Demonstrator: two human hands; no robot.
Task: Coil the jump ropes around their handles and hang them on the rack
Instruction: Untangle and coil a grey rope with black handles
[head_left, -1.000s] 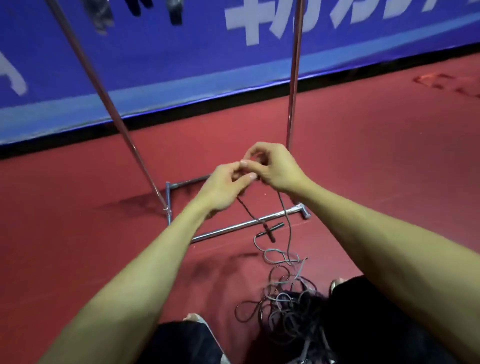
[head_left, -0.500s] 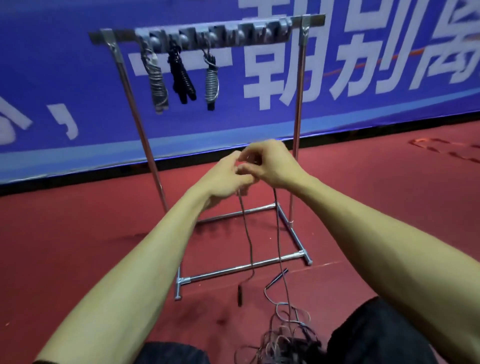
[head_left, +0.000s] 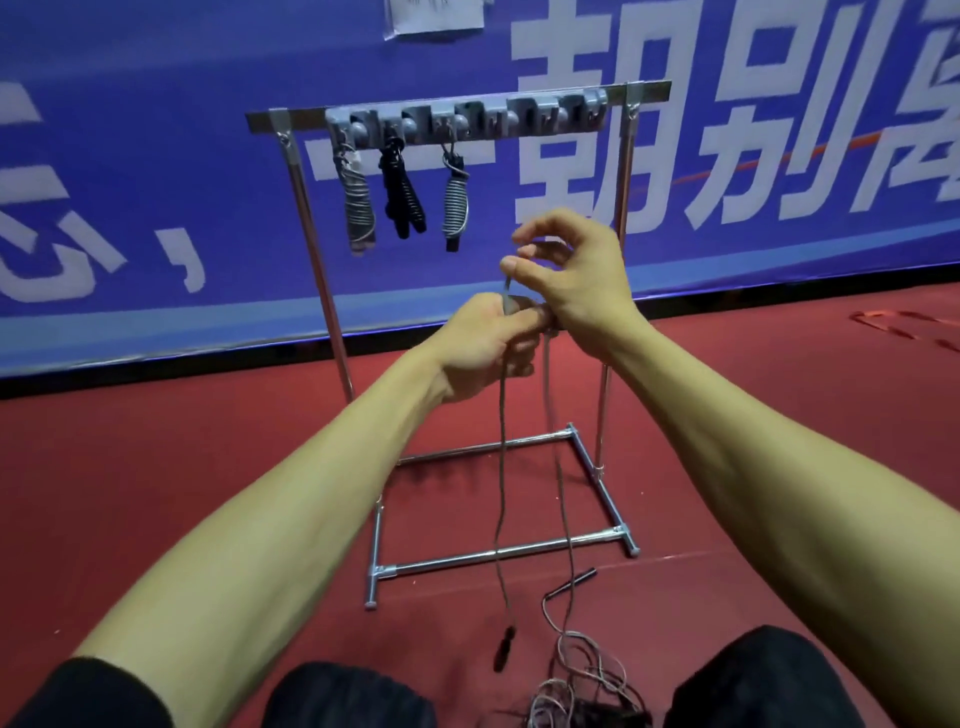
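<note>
My left hand (head_left: 491, 345) grips a grey jump rope (head_left: 501, 467) near its top, in front of the metal rack (head_left: 467, 117). Just above it, my right hand (head_left: 574, 275) pinches a short upright bit of the same rope between thumb and forefinger. Two strands hang down from my hands. One strand ends in a dark handle (head_left: 504, 649) dangling near the floor. A second dark handle (head_left: 571, 582) lies on the floor. Three coiled ropes hang on the rack's hooks: a grey one (head_left: 358, 200), a black one (head_left: 402, 192) and another grey one (head_left: 455, 200).
A tangle of loose ropes (head_left: 576, 696) lies on the red floor between my knees. The rack's base tubes (head_left: 498, 556) stand on the floor ahead. A blue banner (head_left: 156, 156) with white characters runs along behind the rack. Several hooks (head_left: 545, 117) on the right of the bar are free.
My view has tilted up, bringing the whole rack into sight. My right hand has risen above the left, pulling a short piece of rope upward. The dangling handle hangs lower in view.
</note>
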